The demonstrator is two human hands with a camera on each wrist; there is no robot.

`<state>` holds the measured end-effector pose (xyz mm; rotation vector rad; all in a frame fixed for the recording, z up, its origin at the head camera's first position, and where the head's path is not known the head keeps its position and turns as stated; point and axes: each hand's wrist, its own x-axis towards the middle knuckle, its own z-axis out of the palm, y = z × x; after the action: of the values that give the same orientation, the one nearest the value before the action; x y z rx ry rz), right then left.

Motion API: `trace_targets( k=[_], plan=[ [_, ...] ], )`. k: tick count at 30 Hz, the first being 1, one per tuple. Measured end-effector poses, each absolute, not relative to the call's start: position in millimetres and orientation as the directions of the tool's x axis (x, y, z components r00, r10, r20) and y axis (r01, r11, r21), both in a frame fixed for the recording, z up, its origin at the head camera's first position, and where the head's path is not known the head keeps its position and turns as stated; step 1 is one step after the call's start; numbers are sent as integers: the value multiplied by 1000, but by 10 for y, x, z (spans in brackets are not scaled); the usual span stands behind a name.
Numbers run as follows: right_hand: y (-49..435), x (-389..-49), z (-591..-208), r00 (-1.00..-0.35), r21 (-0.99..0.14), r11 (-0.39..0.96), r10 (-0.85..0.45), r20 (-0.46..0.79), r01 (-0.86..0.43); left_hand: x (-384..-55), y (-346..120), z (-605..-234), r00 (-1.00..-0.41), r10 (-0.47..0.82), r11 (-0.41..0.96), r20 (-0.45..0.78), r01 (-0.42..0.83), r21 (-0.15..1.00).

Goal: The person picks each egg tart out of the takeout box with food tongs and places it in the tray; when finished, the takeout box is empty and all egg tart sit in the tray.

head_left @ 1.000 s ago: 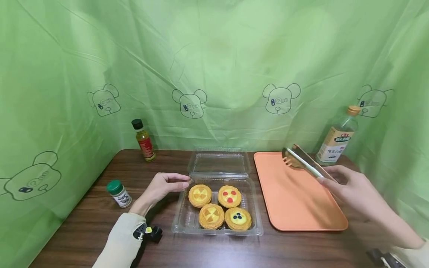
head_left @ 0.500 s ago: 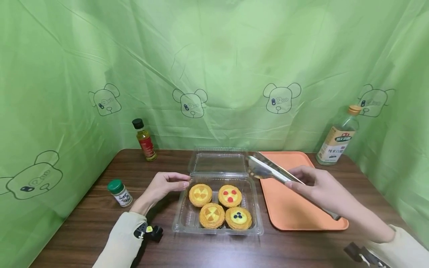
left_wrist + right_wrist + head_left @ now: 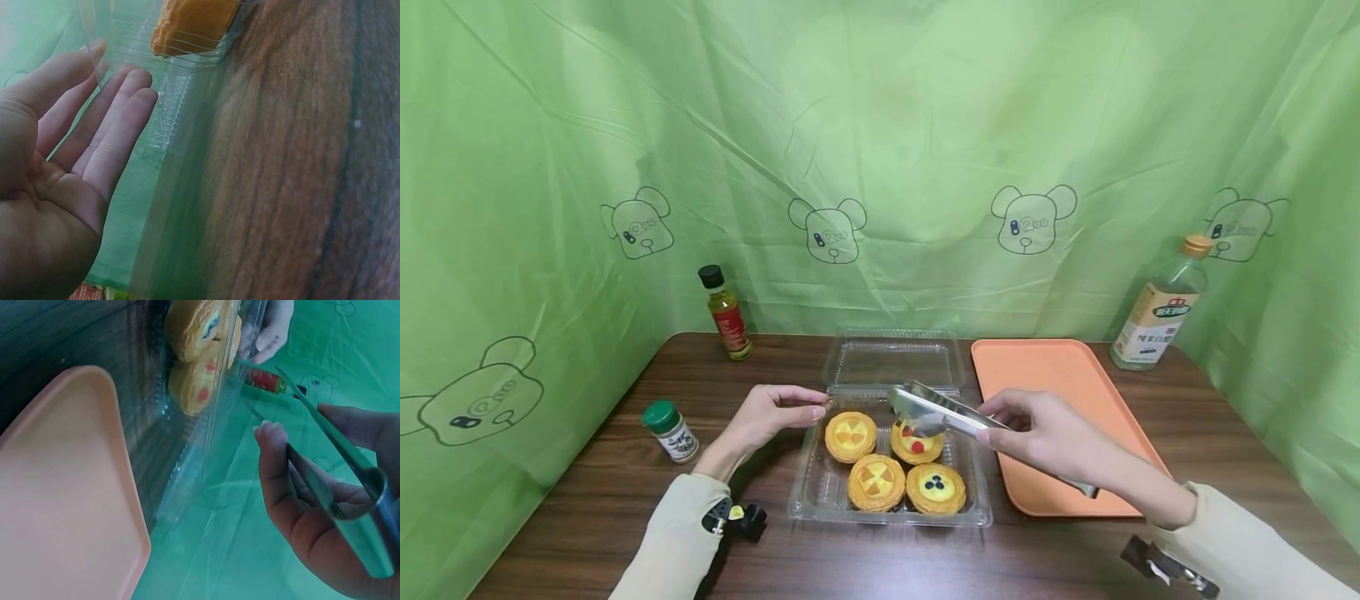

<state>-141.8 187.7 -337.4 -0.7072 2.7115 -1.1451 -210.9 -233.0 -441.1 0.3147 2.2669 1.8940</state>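
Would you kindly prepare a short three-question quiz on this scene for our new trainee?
1. How many egg tarts sit in the clear plastic container?
2. What does the right hand have in its grip: (a) a wooden spoon, (b) metal serving tongs, or (c) a knife?
3. True or false: the container's lid is open.

Key: 1. Four. 2. (b). 3. True.

The sleeves (image 3: 670,533) are cream, the wrist mounts (image 3: 748,523) black.
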Motion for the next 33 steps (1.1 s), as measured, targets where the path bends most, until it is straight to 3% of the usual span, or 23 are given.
trace_targets(
  k=[12, 33],
  plan=[
    [1619, -1477, -3379, -860, -711, 596, -509, 25, -373, -2109, -2314, -4386, -962, 272, 168, 12, 60, 984],
    [1264, -1616, -3320, -833, -615, 681, -549, -69, -398, -2101, -2317, -4388, -962, 272, 142, 1, 41, 989]
  ],
)
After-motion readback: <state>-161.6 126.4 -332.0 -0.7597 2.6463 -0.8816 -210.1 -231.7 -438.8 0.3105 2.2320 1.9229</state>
